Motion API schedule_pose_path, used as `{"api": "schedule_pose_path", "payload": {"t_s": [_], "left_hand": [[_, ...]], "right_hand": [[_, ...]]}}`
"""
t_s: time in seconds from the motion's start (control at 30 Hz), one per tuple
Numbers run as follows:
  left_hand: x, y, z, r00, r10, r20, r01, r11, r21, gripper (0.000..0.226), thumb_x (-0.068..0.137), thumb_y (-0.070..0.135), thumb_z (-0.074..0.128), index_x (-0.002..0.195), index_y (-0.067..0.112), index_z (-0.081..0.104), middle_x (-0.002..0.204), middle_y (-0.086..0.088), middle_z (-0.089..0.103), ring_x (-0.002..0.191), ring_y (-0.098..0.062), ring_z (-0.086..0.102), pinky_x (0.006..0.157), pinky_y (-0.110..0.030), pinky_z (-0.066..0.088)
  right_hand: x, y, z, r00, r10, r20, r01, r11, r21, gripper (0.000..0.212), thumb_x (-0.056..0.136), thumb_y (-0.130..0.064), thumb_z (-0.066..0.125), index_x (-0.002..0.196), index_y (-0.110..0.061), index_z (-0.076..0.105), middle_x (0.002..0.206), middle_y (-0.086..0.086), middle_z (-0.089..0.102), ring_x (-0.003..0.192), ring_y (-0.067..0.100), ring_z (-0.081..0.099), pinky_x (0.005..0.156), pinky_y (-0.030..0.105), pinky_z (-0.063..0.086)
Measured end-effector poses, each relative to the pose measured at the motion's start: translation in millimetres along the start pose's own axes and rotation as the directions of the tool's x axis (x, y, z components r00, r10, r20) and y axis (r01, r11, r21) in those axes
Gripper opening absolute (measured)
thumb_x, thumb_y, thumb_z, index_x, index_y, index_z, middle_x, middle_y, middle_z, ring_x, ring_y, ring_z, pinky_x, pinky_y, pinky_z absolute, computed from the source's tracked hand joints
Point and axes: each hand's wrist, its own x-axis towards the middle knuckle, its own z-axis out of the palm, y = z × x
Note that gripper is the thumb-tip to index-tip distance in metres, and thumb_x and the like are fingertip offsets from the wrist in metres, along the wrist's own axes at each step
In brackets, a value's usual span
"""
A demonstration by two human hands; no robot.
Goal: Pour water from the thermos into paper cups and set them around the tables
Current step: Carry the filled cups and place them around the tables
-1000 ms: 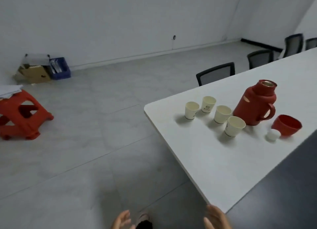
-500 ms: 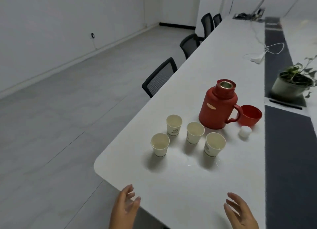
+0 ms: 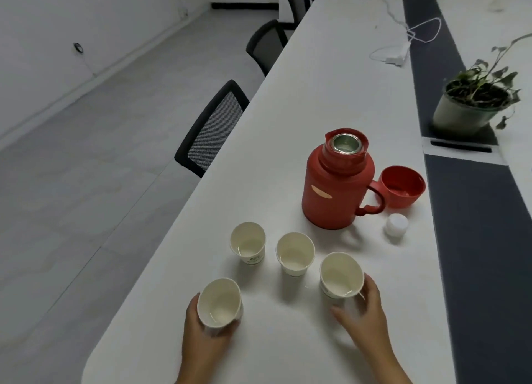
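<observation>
A red thermos stands uncapped on the long white table, handle to the right. Its red lid cup and white stopper lie to its right. Several white paper cups stand in front of it. My left hand grips the nearest left cup. My right hand curls round the right cup. Two more cups, one left and one middle, stand untouched between thermos and hands. Water glints at the bottom of the cups.
Black mesh chairs line the table's left side. A potted plant sits on the dark centre strip at right. A white cable and adapter lie farther back. Grey floor opens to the left.
The view swung from the floor onto the table and came closer. Both hands reached forward from the near edge and took hold of a cup each.
</observation>
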Motion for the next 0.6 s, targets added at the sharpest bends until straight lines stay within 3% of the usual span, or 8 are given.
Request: {"api": "schedule_pose_path", "payload": {"t_s": [0.07,0.2,0.3,0.43,0.6], "left_hand": [[2,3,2,0.999,0.017,0.034,-0.018,0.999,0.045,0.09,0.053,0.013,0.106,0.132,0.02,0.065,0.122,0.011,0.075,0.114,-0.013,0.073,0.102,-0.034,0.055],[-2,4,-1,1.0,-0.013,-0.02,0.013,1.0,0.012,0.098,0.049,0.017,0.111,0.131,0.036,0.06,0.123,0.013,0.074,0.115,-0.015,0.071,0.103,-0.044,0.052],[-5,18,5,1.0,-0.012,-0.028,0.013,1.0,0.014,0.095,0.054,0.019,0.11,0.132,0.036,0.058,0.121,0.015,0.074,0.114,-0.012,0.071,0.102,-0.042,0.053],[-10,20,8,0.999,-0.026,-0.039,0.027,1.0,0.011,0.095,0.055,0.022,0.11,0.134,0.036,0.057,0.123,0.018,0.072,0.114,-0.007,0.069,0.102,-0.039,0.054],[-20,27,5,0.998,-0.031,-0.049,0.029,0.999,-0.029,0.094,0.055,0.018,0.109,0.133,0.034,0.059,0.12,0.017,0.074,0.112,-0.005,0.071,0.102,-0.041,0.056]], "right_hand": [[1,-11,7,1.0,0.0,-0.007,0.0,1.0,0.003,0.106,0.064,-0.012,0.101,0.148,-0.044,0.045,0.145,-0.026,0.059,0.134,0.005,0.058,0.11,0.039,0.046],[1,-37,20,0.998,-0.012,-0.059,0.012,1.0,0.001,0.097,0.06,-0.02,0.099,0.138,-0.048,0.048,0.135,-0.026,0.064,0.124,0.008,0.063,0.1,0.041,0.049],[1,-44,23,0.995,-0.018,-0.099,0.019,1.0,0.006,0.092,0.059,-0.017,0.099,0.131,-0.049,0.051,0.129,-0.023,0.067,0.122,0.01,0.064,0.101,0.044,0.05],[6,-44,19,0.99,-0.099,-0.098,0.1,0.995,0.001,0.076,0.058,-0.012,0.1,0.119,-0.039,0.063,0.117,-0.011,0.074,0.11,0.013,0.071,0.096,0.043,0.053],[5,-29,-4,0.979,-0.193,-0.074,0.188,0.98,-0.068,0.089,0.053,-0.004,0.102,0.125,-0.037,0.063,0.123,-0.011,0.072,0.115,0.019,0.07,0.095,0.017,0.052]]}}
